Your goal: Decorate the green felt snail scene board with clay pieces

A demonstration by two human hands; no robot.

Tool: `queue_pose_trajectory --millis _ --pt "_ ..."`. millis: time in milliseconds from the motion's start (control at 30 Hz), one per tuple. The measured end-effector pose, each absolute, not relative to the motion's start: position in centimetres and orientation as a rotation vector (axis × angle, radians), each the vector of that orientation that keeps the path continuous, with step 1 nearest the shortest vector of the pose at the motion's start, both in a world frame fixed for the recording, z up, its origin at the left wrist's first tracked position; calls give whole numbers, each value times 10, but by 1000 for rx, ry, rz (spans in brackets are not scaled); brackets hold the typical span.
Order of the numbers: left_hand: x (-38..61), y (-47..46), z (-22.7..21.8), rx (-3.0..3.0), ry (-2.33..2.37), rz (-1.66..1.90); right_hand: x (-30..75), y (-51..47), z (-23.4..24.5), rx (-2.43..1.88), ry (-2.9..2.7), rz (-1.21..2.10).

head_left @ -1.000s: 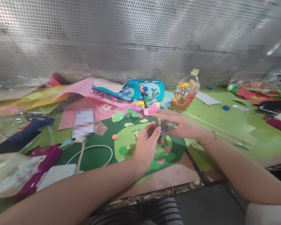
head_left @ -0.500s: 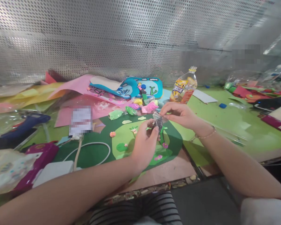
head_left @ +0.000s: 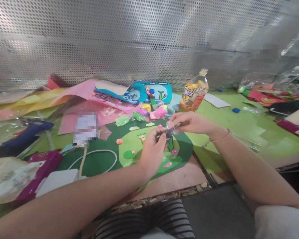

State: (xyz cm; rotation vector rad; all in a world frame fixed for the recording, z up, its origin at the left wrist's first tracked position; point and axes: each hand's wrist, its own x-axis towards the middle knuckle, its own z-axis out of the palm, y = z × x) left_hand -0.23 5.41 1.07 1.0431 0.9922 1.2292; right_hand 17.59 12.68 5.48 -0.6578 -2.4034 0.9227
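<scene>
Above a green paper picture (head_left: 184, 156), my two hands meet at a small clear plastic bag of black clay (head_left: 168, 133). My left hand (head_left: 153, 147) is closed round the lower part of the bag, thumb on the near side. The fingertips of my right hand (head_left: 188, 122) pinch the bag's clear upper edge. Under them the picture carries clay shapes: an orange flower (head_left: 119, 141), a small pale figure (head_left: 142, 136) and a purple flower (head_left: 174, 152). Just beyond lie bags of pink clay (head_left: 158, 113) and green clay (head_left: 123, 121).
A drink bottle (head_left: 193, 91) stands behind my right hand. Blue decorated sheets (head_left: 149, 93) and pink paper (head_left: 77, 91) lie at the back. To the left are a white cable (head_left: 112, 151), a purple box (head_left: 48, 166) and a blue tool (head_left: 22, 134). A perforated metal wall (head_left: 139, 39) closes the back.
The bag has turned between my fingers, and its clear top now stands up more puffed. My hands have stayed almost in place; the whole view has shifted slightly.
</scene>
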Motion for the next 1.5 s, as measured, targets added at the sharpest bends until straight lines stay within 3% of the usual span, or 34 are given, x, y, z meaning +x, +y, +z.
queue_pose_trajectory --millis 433,633,867,1133,1500 --pt "-1 56 3 986 948 1208 167 118 55 -703 -2596 676" --pt "0 52 6 1018 916 1177 169 119 58 -583 -2585 675" --pt "0 54 7 890 843 1267 174 123 54 -736 -2351 770" --pt "-2 56 4 876 853 1307 172 123 58 -722 -2584 709" --pt "-4 60 4 1031 951 1237 161 116 56 -750 -2655 357"
